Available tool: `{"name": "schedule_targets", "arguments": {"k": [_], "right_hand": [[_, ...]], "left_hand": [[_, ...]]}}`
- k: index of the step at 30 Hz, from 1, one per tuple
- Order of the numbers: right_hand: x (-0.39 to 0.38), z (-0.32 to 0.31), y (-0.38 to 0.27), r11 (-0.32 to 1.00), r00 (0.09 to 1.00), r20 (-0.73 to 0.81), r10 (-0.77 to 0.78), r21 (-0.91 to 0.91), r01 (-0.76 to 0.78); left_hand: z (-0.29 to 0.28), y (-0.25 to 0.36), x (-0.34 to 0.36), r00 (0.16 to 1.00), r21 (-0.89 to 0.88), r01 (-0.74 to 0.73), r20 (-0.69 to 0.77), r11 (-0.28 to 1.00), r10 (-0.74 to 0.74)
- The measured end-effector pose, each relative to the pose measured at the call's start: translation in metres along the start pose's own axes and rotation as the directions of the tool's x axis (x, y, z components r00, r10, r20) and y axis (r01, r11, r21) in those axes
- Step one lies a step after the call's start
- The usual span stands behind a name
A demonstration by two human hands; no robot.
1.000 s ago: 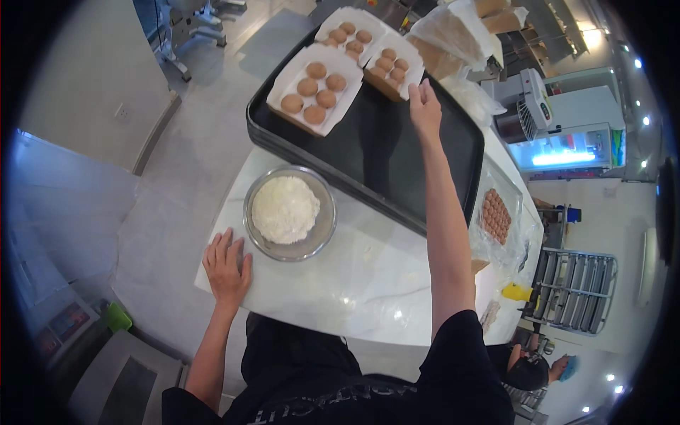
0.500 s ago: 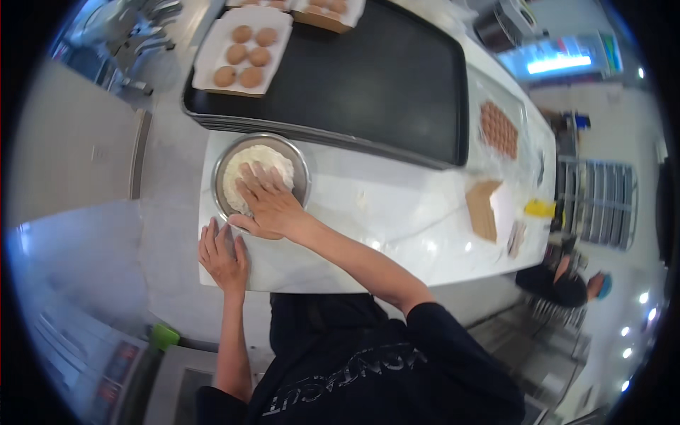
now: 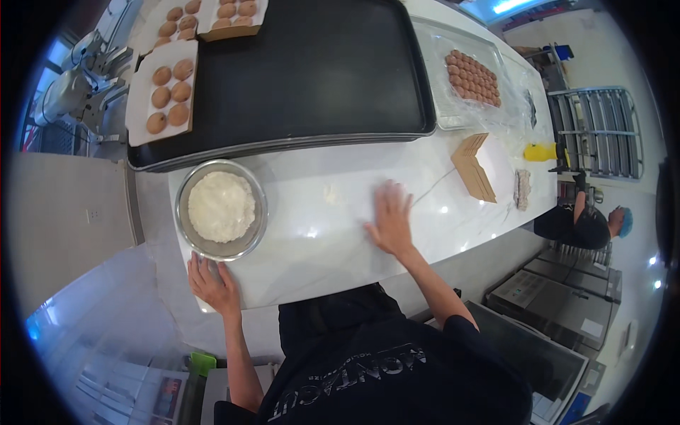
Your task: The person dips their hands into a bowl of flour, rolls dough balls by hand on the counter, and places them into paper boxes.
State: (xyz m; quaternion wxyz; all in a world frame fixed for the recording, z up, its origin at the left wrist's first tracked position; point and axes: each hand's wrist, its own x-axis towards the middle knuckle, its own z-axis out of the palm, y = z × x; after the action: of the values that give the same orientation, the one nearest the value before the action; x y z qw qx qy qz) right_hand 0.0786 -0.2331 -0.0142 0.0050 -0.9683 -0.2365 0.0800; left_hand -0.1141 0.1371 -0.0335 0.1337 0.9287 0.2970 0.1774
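A steel bowl [image 3: 261, 225] stands on the left part of the white table [image 3: 312, 262], close to its left edge. Inside it lies a pale, floury mound of dough [image 3: 221, 205]. My left hand [image 3: 214, 285] rests at the table's left front corner, its fingers apart and their tips by the bowl's near rim. Well right of the bowl, my right hand [image 3: 392, 218] is over the bare tabletop with spread, slightly motion-blurred fingers and holds nothing. A faint floury smudge [image 3: 330, 194] marks the table between bowl and right hand.
Behind the bowl lie stacked black baking trays [image 3: 319, 78], carrying boxes of round brown pastries [image 3: 161, 96] at far left. Rows of brown balls [image 3: 473, 79] sit on a clear tray at right, near a folded cardboard piece [image 3: 473, 170] and a yellow item [image 3: 540, 152]. Another person [image 3: 584, 225] stands far right.
My right hand has left the dough in the bowl and moved right, over the table. My left hand stays by the bowl's near side. The whole view has shifted.
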Motion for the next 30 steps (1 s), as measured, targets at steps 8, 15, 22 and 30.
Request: {"name": "schedule_targets", "arguments": {"k": [8, 15, 22, 30], "right_hand": [[0.058, 0.007, 0.048, 0.971, 0.983, -0.137, 0.126, 0.218, -0.094], [0.020, -0.009, 0.027, 0.974, 0.977, -0.191, 0.093, 0.220, -0.050], [0.001, -0.021, 0.089, 0.967, 0.981, -0.191, 0.011, 0.251, 0.039], [0.010, -0.126, 0.197, 0.590, 0.909, -0.333, -0.251, 0.692, 0.416]], "left_hand": [[0.008, -0.004, -0.008, 0.992, -0.082, -0.127, -0.004, 0.988, 0.128], [0.045, 0.162, -0.016, 0.771, -0.481, -0.472, 0.182, 0.739, 0.611], [0.095, 0.326, 0.021, 0.774, -0.378, -0.508, 0.195, 0.774, 0.602], [0.090, 0.379, 0.027, 0.705, -0.059, -0.471, 0.574, 0.880, 0.416]]}}
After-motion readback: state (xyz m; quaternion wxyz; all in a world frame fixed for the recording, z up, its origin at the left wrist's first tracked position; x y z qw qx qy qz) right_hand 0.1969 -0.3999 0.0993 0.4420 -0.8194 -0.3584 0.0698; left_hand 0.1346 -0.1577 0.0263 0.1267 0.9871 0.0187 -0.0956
